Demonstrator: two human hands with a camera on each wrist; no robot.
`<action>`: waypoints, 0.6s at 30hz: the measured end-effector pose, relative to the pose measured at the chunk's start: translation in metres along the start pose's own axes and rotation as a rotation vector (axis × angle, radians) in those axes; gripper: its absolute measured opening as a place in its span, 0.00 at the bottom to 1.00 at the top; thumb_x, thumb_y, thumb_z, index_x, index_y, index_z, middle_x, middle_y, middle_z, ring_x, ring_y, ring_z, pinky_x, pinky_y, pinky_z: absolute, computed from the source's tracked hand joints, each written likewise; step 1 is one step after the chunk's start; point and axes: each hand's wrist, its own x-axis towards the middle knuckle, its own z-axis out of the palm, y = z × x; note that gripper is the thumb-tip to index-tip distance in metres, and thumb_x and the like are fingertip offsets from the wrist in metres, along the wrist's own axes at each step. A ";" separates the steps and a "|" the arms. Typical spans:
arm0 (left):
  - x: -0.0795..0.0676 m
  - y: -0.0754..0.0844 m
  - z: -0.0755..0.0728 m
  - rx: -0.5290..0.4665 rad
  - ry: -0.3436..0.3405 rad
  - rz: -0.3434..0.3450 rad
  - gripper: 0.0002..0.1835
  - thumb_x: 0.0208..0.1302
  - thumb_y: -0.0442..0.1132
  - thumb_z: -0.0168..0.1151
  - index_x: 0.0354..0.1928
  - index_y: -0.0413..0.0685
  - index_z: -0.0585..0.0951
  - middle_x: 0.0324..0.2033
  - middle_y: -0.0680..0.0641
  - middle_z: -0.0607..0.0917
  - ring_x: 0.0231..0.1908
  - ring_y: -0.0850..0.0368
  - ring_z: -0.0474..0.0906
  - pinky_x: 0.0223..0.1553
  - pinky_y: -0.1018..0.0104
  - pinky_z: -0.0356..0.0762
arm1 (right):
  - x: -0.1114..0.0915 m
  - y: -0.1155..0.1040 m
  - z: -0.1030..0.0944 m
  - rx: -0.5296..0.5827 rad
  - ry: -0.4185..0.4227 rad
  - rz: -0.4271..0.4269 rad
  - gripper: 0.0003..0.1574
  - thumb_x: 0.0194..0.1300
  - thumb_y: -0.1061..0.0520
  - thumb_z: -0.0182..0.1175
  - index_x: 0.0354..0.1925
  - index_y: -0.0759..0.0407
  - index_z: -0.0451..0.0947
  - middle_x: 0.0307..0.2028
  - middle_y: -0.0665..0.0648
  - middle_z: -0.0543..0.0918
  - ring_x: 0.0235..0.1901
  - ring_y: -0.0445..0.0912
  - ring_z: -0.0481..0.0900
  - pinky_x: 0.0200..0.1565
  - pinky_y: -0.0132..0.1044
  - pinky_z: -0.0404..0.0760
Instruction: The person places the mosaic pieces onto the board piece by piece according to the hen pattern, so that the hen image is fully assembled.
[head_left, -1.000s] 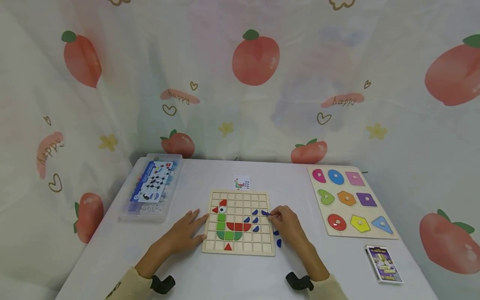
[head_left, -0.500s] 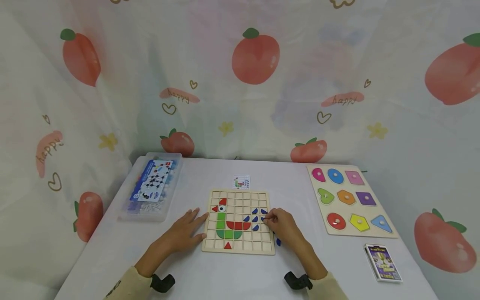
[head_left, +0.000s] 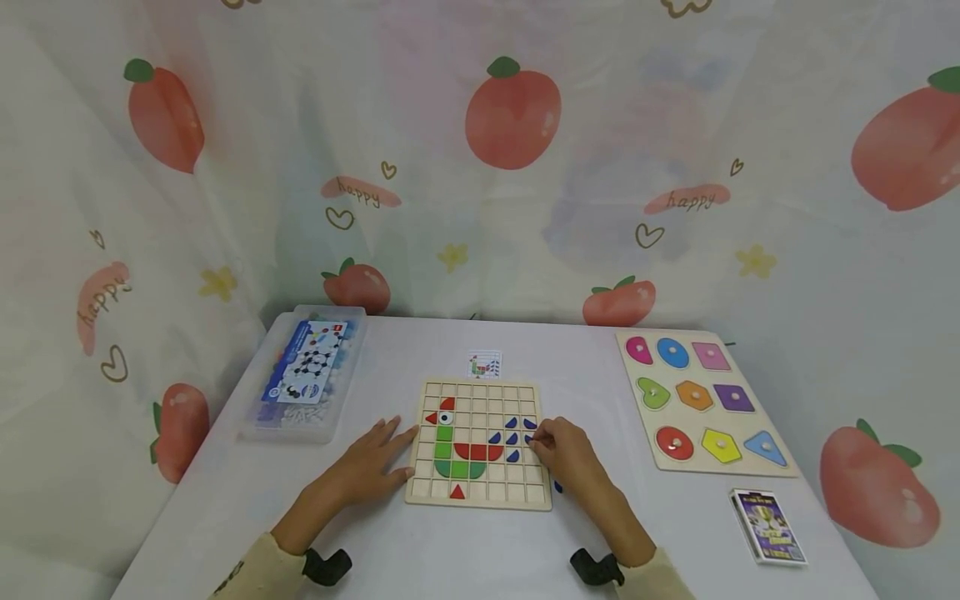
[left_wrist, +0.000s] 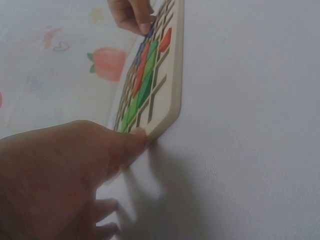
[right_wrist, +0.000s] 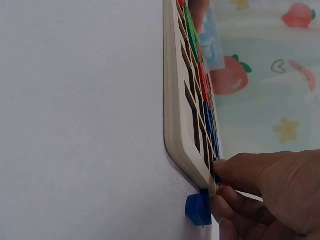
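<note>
A square wooden grid board (head_left: 480,492) lies in the middle of the table. Red, green and blue pieces fill some of its cells, laid out like a bird with a white eye piece (head_left: 446,418). My left hand (head_left: 367,467) steadies the board's left edge, fingers spread and the thumb (left_wrist: 132,140) touching the rim. At the right edge, my right hand (head_left: 570,454) pinches a small blue piece (head_left: 528,439) with thumb and fingertips, low in a right-column cell; the fingers partly hide it. Loose blue pieces (right_wrist: 198,207) lie just outside the board, below that hand.
Behind the board lies a small pattern card (head_left: 485,364). A clear plastic case (head_left: 292,425) with a blue-and-white label stands at left. On the right are a knobbed shape puzzle (head_left: 656,437) and a card box (head_left: 768,527). A peach-printed cloth (head_left: 525,250) hangs behind.
My right hand has brought the blue piece from the upper right cell's edge down to the cell below, leaving another blue piece in the upper one. The left hand stays put.
</note>
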 end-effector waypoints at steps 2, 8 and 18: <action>0.000 0.000 0.000 -0.004 -0.001 0.001 0.37 0.74 0.57 0.62 0.81 0.60 0.66 0.82 0.41 0.59 0.82 0.34 0.50 0.77 0.33 0.57 | 0.000 0.001 0.000 0.013 -0.006 0.005 0.03 0.69 0.61 0.71 0.39 0.59 0.85 0.31 0.51 0.78 0.33 0.43 0.75 0.36 0.31 0.81; 0.000 0.001 -0.001 -0.006 0.001 0.006 0.37 0.75 0.56 0.62 0.81 0.59 0.66 0.82 0.40 0.59 0.82 0.33 0.50 0.78 0.33 0.56 | 0.001 0.003 -0.001 0.020 -0.007 0.007 0.05 0.67 0.60 0.72 0.39 0.59 0.85 0.31 0.52 0.76 0.32 0.44 0.74 0.33 0.30 0.80; -0.002 0.003 -0.003 -0.005 0.001 0.008 0.37 0.74 0.56 0.62 0.81 0.57 0.66 0.82 0.40 0.59 0.82 0.33 0.50 0.77 0.33 0.56 | 0.000 0.013 -0.015 -0.001 -0.023 0.044 0.13 0.68 0.56 0.72 0.47 0.59 0.84 0.36 0.53 0.80 0.37 0.45 0.76 0.39 0.35 0.82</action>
